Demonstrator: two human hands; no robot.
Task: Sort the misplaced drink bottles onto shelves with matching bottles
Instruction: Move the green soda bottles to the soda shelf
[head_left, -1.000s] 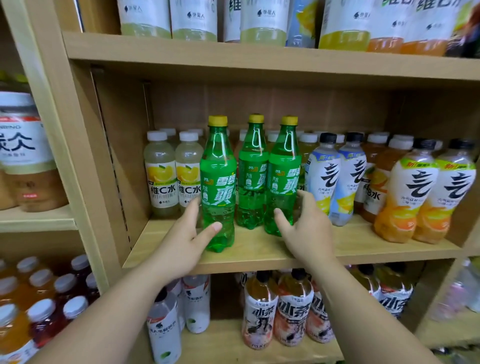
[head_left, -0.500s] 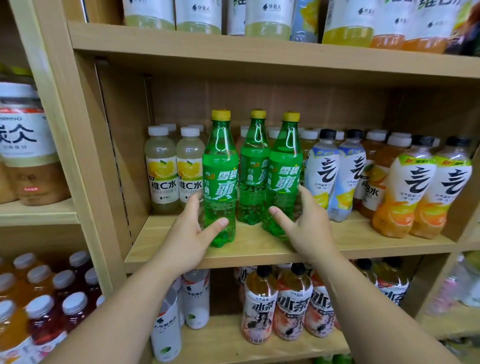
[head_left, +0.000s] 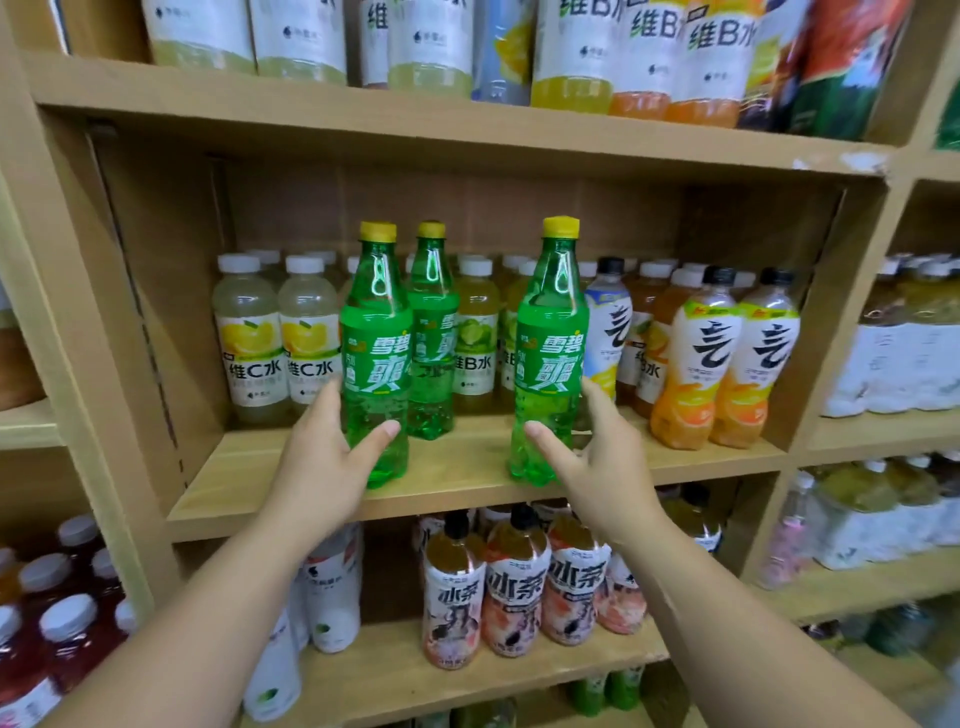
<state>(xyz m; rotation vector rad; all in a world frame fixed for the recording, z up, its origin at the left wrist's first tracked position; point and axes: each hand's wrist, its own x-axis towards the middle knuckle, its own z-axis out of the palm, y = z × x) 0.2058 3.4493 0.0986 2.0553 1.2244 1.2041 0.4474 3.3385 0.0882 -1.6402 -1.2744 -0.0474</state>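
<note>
The left hand (head_left: 322, 467) is wrapping thumb and fingers round the left green bottle (head_left: 375, 353) at the shelf (head_left: 260, 499) front; the right hand (head_left: 597, 467) is gripping the right green bottle (head_left: 550, 353) likewise

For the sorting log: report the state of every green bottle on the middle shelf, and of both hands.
Left green bottle: upright, cap on, held low down.
Middle green bottle: upright, cap on, no hand on it.
Right green bottle: upright, cap on, held low down, standing apart from the other two.
Left hand: fingers and thumb round the left green bottle.
Right hand: fingers and thumb round the right green bottle.
</note>
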